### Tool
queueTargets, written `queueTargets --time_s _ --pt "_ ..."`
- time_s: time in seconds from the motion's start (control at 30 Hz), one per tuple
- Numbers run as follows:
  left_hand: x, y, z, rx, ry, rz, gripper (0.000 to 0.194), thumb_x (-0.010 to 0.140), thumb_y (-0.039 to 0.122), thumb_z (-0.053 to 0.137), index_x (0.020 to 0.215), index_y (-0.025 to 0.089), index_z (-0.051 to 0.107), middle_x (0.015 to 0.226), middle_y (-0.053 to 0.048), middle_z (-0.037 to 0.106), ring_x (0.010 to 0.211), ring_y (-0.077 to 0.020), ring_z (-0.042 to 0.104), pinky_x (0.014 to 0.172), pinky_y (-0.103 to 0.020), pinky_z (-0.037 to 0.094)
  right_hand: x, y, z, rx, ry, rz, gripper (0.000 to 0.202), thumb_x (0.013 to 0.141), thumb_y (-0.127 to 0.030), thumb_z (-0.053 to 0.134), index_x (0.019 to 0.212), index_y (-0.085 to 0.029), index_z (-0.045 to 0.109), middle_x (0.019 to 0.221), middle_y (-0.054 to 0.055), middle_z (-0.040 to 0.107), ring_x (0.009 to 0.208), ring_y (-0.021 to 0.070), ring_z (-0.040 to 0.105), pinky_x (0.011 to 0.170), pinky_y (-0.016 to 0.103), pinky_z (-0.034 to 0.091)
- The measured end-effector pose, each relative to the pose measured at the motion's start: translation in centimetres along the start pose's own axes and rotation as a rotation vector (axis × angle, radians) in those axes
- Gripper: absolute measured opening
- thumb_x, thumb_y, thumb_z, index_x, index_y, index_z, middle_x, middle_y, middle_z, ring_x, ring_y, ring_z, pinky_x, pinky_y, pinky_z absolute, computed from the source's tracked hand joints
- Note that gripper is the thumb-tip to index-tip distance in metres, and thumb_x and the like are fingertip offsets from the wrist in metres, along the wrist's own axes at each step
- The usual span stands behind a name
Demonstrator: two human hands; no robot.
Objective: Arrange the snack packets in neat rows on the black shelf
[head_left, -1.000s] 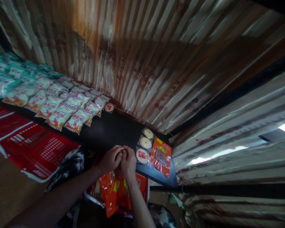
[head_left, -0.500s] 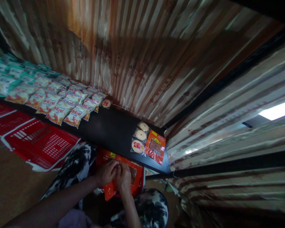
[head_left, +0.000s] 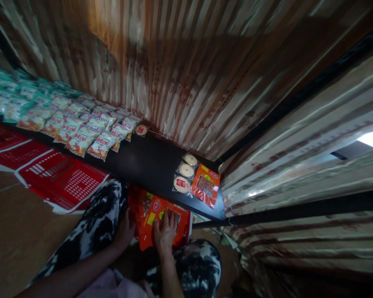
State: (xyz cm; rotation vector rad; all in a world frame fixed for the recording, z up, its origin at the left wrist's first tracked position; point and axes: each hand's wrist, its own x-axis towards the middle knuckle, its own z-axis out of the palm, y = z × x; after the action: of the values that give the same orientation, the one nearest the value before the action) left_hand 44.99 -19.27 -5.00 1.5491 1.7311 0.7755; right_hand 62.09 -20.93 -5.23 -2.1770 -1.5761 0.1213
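My right hand (head_left: 165, 234) lies with its fingers spread on an orange snack packet (head_left: 157, 213) with a clear window. More orange packets lie under and beside it in a red basket (head_left: 186, 238) between my knees. My left hand (head_left: 124, 231) is at the left side of these packets, beside my left thigh. It looks open, with its fingers stretched forward and dim, and I make out nothing in it. On the black shelf (head_left: 149, 165) just beyond, another orange packet (head_left: 206, 186) lies next to three round wrapped biscuits (head_left: 185, 169).
Rows of white snack bags (head_left: 77, 132) and teal bags (head_left: 12, 97) cover the shelf's left part. A single round biscuit (head_left: 141, 130) lies beside them. Red bags with a basket print (head_left: 68, 178) hang below the front edge. Ribbed plastic sheeting (head_left: 174, 82) closes off the back and right.
My hands were together in a pinch over the orange packets. They have parted: the left moved back to the left, and the right spread out on a packet. The view shifted slightly.
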Motion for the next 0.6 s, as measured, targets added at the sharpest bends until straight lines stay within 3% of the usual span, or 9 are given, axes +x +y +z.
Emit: queueTargets --time_s 0.13,0.23,0.33,0.47,0.6 --pt "0.9 0.6 -0.6 -0.177 -0.08 -0.137 0.053 0.081 0.019 0.036 0.134 0.012 0.028 0.128 -0.015 0.052 0.113 -0.0192 0.055 0.097 -0.037 0.043 0.0 1.4 1.2 0.019 -0.024 0.012 0.06 0.079 -0.047 0.047 0.126 -0.01 0.052 0.136 0.022 0.042 0.129 0.0358 0.031 0.098 0.053 0.032" --pt "1.1 2.3 -0.9 -0.176 -0.107 -0.15 0.055 0.079 0.019 0.039 0.133 0.013 0.032 0.115 -0.013 0.062 0.098 -0.0197 0.063 0.091 -0.037 0.046 -0.2 1.4 1.3 0.052 0.005 0.025 0.06 0.08 -0.05 0.045 0.125 -0.012 0.053 0.136 0.02 0.043 0.13 0.0352 0.031 0.097 0.053 0.032" --pt "1.2 3.9 -0.6 -0.155 -0.058 -0.086 0.057 0.075 0.015 0.042 0.131 0.017 0.037 0.111 -0.009 0.064 0.105 -0.021 0.059 0.095 -0.037 0.042 -0.3 0.9 1.1 0.064 0.021 0.017 0.06 0.081 -0.054 0.043 0.122 -0.012 0.055 0.135 0.021 0.043 0.128 0.0348 0.033 0.096 0.052 0.035" --pt "1.3 5.1 -0.2 -0.183 -0.004 -0.034 0.056 0.074 0.013 0.043 0.129 0.02 0.039 0.124 -0.009 0.057 0.116 -0.0208 0.052 0.098 -0.037 0.04 -0.4 0.3 0.9 0.057 0.054 0.003 0.062 0.083 -0.056 0.039 0.122 -0.01 0.055 0.135 0.023 0.043 0.127 0.0338 0.035 0.095 0.051 0.035" --pt "1.5 5.7 0.2 -0.238 -0.038 -0.066 0.054 0.076 0.015 0.043 0.129 0.02 0.038 0.123 -0.009 0.058 0.113 -0.0196 0.055 0.095 -0.036 0.044 -0.3 0.1 0.5 0.05 0.044 -0.018 0.061 0.084 -0.056 0.038 0.121 -0.011 0.056 0.133 0.022 0.045 0.125 0.0331 0.038 0.095 0.051 0.036"
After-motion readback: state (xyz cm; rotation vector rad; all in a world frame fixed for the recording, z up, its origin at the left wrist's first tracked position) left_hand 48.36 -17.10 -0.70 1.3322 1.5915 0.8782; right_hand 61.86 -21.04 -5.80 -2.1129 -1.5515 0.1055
